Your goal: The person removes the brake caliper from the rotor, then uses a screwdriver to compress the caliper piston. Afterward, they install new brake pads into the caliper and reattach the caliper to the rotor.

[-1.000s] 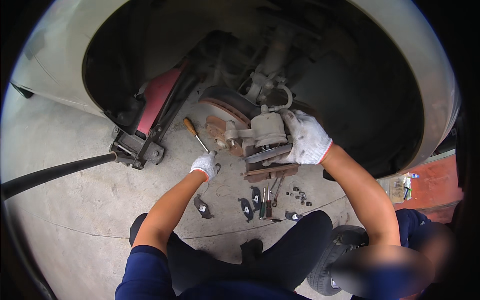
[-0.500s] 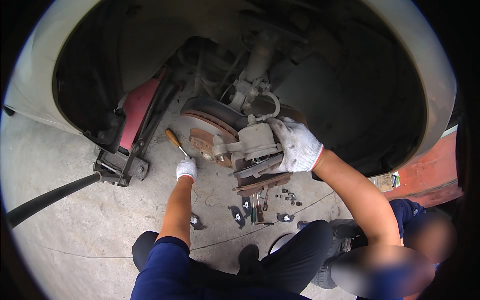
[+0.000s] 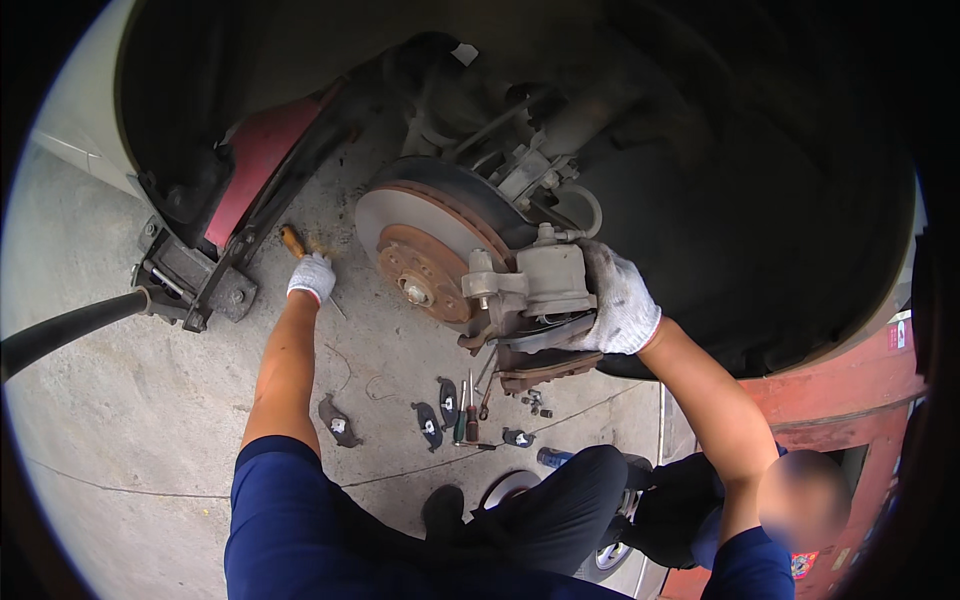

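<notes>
My left hand [image 3: 312, 277], in a white knit glove, is closed round a screwdriver [image 3: 291, 240]. Its orange-brown handle sticks out above the fingers, and the thin shaft shows below them. To the right, my gloved right hand [image 3: 622, 300] grips the outer side of a grey brake caliper [image 3: 555, 278]; its fingertips are partly hidden behind the caliper. A curved hose [image 3: 585, 205] runs up from the caliper. Beside it is the brake disc [image 3: 385, 215] with a rusty hub [image 3: 415, 270]. A rusty bracket [image 3: 550, 375] sits below the caliper.
A floor jack [image 3: 195, 270] with a red body and a long black handle stands at left. Several brake pads [image 3: 340, 422], screwdrivers [image 3: 472, 425] and small metal parts [image 3: 537, 404] lie on the concrete. At lower right a person [image 3: 690, 500] is beside a wheel and a red cabinet [image 3: 830, 400].
My left hand has moved left, off the disc's side, and its grip is now nearer the screwdriver's handle. My right hand stays on the caliper. The whole view has shifted.
</notes>
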{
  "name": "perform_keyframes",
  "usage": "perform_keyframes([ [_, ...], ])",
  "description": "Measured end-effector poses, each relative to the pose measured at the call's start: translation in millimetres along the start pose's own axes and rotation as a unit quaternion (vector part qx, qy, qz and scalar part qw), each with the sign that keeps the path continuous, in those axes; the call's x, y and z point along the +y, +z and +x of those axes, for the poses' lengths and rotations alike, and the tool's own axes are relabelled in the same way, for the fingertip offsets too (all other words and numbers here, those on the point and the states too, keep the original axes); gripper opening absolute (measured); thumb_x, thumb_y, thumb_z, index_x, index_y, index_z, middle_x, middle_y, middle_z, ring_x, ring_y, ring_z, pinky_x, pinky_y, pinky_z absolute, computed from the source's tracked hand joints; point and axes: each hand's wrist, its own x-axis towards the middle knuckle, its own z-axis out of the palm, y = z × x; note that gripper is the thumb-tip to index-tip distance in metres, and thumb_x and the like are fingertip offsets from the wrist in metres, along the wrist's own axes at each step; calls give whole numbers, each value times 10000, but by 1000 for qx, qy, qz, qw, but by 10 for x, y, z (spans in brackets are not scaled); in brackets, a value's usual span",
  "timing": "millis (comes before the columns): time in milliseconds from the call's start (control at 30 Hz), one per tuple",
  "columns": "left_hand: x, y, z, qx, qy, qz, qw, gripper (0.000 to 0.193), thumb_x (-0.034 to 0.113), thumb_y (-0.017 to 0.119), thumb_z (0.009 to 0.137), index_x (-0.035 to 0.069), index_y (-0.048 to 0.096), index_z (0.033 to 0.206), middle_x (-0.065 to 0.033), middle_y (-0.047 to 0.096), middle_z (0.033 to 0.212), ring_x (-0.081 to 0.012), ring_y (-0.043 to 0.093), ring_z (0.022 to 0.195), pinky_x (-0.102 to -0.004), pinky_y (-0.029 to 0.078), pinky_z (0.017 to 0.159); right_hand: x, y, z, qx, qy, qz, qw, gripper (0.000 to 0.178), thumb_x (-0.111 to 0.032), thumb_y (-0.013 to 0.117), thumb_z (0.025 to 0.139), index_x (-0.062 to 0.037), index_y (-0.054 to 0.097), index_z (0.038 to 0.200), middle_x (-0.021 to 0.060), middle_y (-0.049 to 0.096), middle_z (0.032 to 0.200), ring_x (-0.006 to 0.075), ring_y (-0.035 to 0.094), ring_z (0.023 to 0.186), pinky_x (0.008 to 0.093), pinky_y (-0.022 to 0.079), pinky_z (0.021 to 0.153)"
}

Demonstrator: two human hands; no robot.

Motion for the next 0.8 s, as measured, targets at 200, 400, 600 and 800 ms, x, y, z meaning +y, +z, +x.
perform_keyframes([
  [200,159,-1044,-453,16,130,-119,984,284,126,613,981,166,751,1226,-154,747,1180,-376,712,1151,-500,581,924,13,-47,-329,-15,33,-8,999,1118,-545,1010,587,112,547,1365,287,712,1154,472,727,1037,510,610,954],
  [400,-313,-1667,-1442,68,110,-316,940,245,217,661,1037,140,738,1257,-218,710,1036,-431,720,999,-535,589,850,-42,-66,-207,-17,59,7,998,1106,-572,983,612,97,545,1376,279,720,1141,475,716,1040,507,603,948],
  [600,-784,-3100,-2559,14,159,-372,914,362,59,611,991,50,703,1341,-240,709,999,-432,694,949,-490,582,867,-43,-129,-265,-23,71,20,997,1103,-577,969,621,74,542,1402,268,728,1108,465,700,1081,498,586,971],
  [800,-469,-4541,-2634,-30,210,-351,912,495,27,643,957,80,647,1450,-188,741,937,-398,734,844,-462,605,776,-22,-72,-276,-41,83,31,995,1091,-600,949,654,52,529,1421,273,719,1106,464,688,1070,506,562,997],
])
